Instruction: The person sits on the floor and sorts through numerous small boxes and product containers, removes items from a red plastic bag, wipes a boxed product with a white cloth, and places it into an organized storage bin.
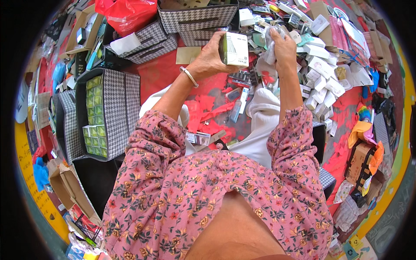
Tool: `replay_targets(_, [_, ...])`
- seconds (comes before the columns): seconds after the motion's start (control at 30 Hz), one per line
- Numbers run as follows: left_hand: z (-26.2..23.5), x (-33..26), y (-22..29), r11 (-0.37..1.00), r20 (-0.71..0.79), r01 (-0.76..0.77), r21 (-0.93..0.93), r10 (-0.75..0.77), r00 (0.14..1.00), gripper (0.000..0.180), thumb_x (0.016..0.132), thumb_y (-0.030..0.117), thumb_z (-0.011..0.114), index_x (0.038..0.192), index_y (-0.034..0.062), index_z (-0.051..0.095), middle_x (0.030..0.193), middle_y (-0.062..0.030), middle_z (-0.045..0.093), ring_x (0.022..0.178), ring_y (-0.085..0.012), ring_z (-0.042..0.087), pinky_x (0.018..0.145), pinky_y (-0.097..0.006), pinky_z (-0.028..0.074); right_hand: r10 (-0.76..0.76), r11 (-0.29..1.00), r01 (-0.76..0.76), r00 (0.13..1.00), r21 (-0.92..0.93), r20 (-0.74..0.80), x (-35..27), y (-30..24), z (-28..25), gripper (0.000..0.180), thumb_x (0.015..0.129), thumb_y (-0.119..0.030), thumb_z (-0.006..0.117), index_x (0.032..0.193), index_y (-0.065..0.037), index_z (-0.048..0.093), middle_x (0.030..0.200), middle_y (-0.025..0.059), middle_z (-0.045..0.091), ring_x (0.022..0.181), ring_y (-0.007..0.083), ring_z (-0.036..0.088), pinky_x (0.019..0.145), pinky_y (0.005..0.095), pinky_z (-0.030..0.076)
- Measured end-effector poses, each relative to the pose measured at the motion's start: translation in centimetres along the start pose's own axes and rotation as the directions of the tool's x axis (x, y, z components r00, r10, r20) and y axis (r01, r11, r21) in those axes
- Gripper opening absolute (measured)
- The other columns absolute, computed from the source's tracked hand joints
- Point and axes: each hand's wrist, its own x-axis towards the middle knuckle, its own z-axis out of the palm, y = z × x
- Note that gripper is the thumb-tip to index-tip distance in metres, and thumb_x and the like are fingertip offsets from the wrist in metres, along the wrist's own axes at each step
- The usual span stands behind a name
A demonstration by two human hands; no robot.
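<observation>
Up in front of me, my left hand point(206, 60) is closed round a white and green carton point(236, 48), fingers on its left side. A pale bangle circles that wrist. To its right, my right hand point(284, 50) grips a crumpled, greyish, see-through plastic bundle point(270, 48); what is inside it I cannot make out. Below and beyond that hand spreads a large heap of small white boxes point(320, 67). On the left stands a houndstooth storage bin point(126, 113), filled with rows of small green boxes point(95, 113).
More houndstooth bins point(197, 19) stand at the back, beside a red plastic bag point(126, 15). Torn red sheeting point(208, 108) covers the ground between my knees, with small packages on it. Open cardboard cartons point(71, 190) lie at lower left; a brown box point(360, 162) sits at right.
</observation>
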Motion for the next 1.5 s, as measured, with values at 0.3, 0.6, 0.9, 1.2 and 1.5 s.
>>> replay_targets(0.3, [0.4,0.1,-0.9,0.846,-0.153,-0.251,0.471,0.358,0.921,0.105,0.051,0.009,0.078,0.132,0.0094,0.010,0.122,-0.0149,0.031,0.111,-0.0279,0.039,0.094,-0.034,0.035,-0.099,0.967,-0.018,0.892,0.255,0.441,-4.6,-1.1,4.0,0.054,0.059,-0.023,0.075,0.103,0.000,0.052,0.090,0.0071,0.058,0.078,0.0143,0.056,0.071,0.0268,0.046])
replay_targets(0.6, [-0.5,-0.4,1.9,0.827,0.022,0.037,-0.562,-0.030,0.999,0.079,0.070,0.019,0.071,0.131,0.0094,0.023,0.115,-0.0089,0.046,0.109,-0.0173,0.044,0.088,-0.028,0.041,-0.245,0.950,0.085,0.801,0.302,0.546,-4.5,-2.4,2.2,0.065,0.055,-0.016,0.075,0.112,-0.001,0.048,0.099,0.0065,0.056,0.088,0.0134,0.054,0.079,0.0261,0.042])
replay_targets(0.9, [-1.0,-0.3,-0.8,0.998,-0.059,-0.020,-0.058,0.016,0.998,0.058,0.069,0.003,0.067,0.118,0.0075,0.037,0.105,-0.0015,0.051,0.100,-0.0120,0.048,0.087,-0.027,0.041,-0.109,0.847,0.050,0.991,0.530,0.079,-2.2,-3.2,0.0,0.030,0.082,-0.026,0.056,0.102,-0.003,0.054,0.096,0.0094,0.058,0.085,0.0226,0.058,0.071,0.0366,0.049])
replay_targets(1.2, [0.3,0.0,-0.9,0.905,-0.055,0.066,-0.420,-0.098,0.994,0.060,0.065,0.004,0.069,0.115,0.0048,0.038,0.101,-0.0069,0.052,0.093,-0.0142,0.052,0.080,-0.028,0.045,-0.522,0.579,0.449,0.846,-0.681,0.114,-0.7,-0.1,1.7,0.022,0.074,-0.022,0.061,0.089,-0.005,0.060,0.075,0.0107,0.057,0.066,0.0229,0.056,0.058,0.0330,0.044])
replay_targets(1.5, [0.7,-0.2,-0.5,0.603,-0.017,0.363,-0.710,-0.530,0.848,0.045,0.084,0.028,0.055,0.119,0.0103,0.033,0.095,-0.0034,0.055,0.082,-0.0145,0.058,0.066,-0.031,0.051,-0.041,0.987,0.025,0.995,0.160,0.094,-1.5,-0.8,1.1,0.043,0.082,-0.040,0.053,0.088,0.002,0.060,0.072,0.0046,0.057,0.061,0.0114,0.051,0.054,0.0264,0.043])
